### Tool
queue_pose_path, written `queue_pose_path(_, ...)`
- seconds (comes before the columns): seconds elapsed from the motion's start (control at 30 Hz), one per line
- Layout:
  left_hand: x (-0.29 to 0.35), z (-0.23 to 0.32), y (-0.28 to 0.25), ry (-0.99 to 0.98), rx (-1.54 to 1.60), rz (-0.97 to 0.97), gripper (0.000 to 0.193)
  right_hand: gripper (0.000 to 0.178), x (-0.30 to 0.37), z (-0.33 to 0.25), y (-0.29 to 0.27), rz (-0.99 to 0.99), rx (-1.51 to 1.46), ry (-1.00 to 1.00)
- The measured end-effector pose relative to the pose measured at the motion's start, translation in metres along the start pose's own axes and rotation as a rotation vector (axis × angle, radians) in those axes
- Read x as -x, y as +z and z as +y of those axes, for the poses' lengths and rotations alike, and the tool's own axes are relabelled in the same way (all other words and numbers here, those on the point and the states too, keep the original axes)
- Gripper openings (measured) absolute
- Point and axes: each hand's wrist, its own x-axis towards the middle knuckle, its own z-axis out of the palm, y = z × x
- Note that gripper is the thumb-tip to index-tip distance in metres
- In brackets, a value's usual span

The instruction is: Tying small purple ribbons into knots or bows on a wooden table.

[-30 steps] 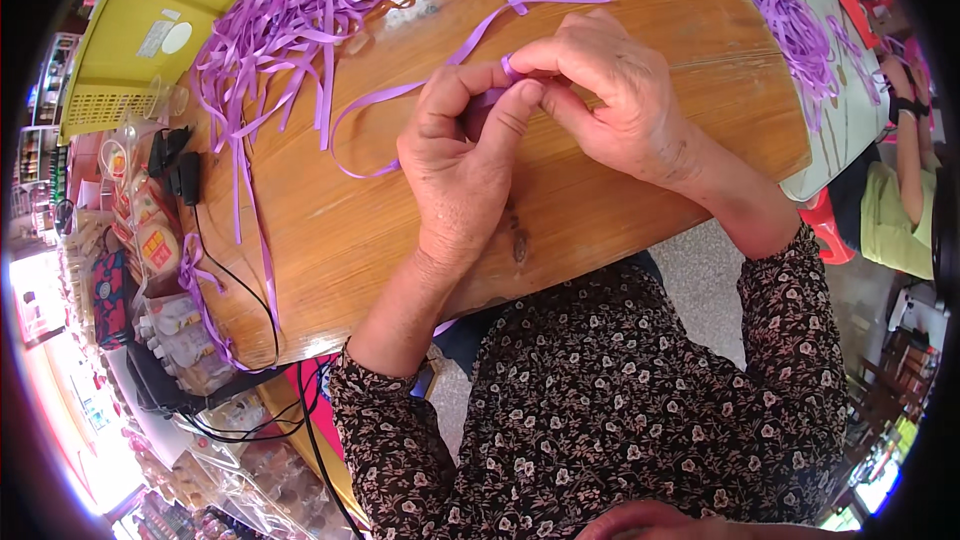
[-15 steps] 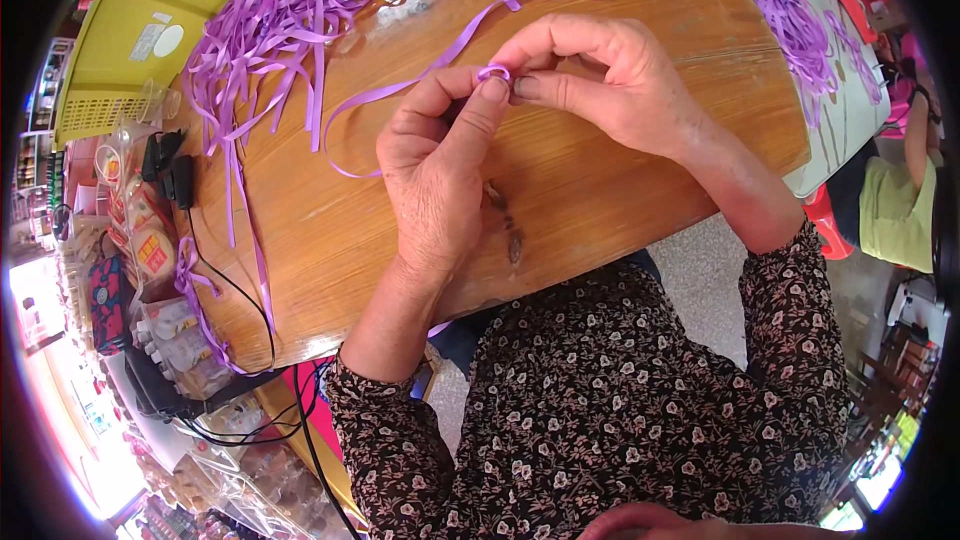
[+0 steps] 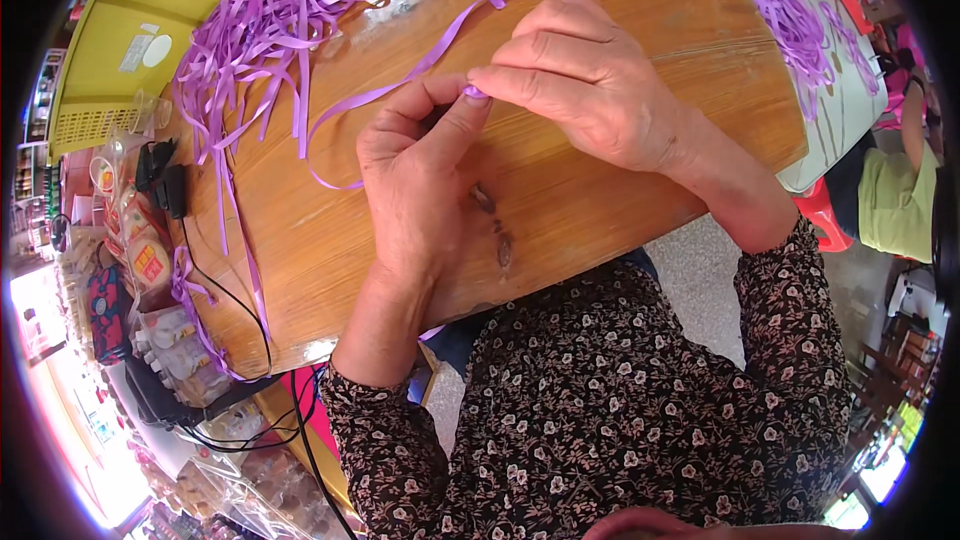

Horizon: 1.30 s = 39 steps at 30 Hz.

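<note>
A small curl of purple ribbon (image 3: 476,92) is pinched between the thumb and index finger of my left hand (image 3: 410,165), above the wooden table. My right hand (image 3: 600,90) has its fingers drawn together over the same curl, their tips meeting the left ones; the right thumb is hidden beneath. A long strip of purple ribbon (image 3: 430,60) loops over the tabletop behind my left hand, its end lying beyond my right hand. Whether it joins the pinched curl is hidden.
A heap of purple ribbons (image 3: 250,40) lies at the far left by a yellow basket (image 3: 100,70). Another bundle (image 3: 780,15) rests on a marble-patterned surface at right. A black cable (image 3: 220,275) crosses the wooden table's (image 3: 620,210) left edge. Another person (image 3: 900,205) is at far right.
Both hands have shifted slightly left in the picture. My right fingers have closed over the ribbon curl, covering much of it; the right thumb has gone out of sight.
</note>
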Motion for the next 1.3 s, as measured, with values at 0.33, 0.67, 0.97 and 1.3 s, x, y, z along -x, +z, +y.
queue_pose_path(0.33,-0.01,-0.001,-0.013,-0.282,0.169,-0.221,0.01,0.03,-0.001,0.011,-0.007,-0.012,-0.115,-0.145)
queue_pose_path(0.67,-0.007,0.001,-0.011,-0.223,0.153,-0.202,0.011,0.03,-0.002,0.015,-0.01,-0.017,-0.068,0.016)
queue_pose_path(0.97,-0.001,0.003,-0.004,-0.101,0.094,-0.126,0.009,0.018,-0.004,0.006,-0.01,-0.018,-0.301,0.186)
queue_pose_path(1.3,0.0,0.0,-0.003,-0.018,0.082,-0.128,0.009,0.007,-0.003,-0.001,-0.01,0.005,-0.434,0.452)
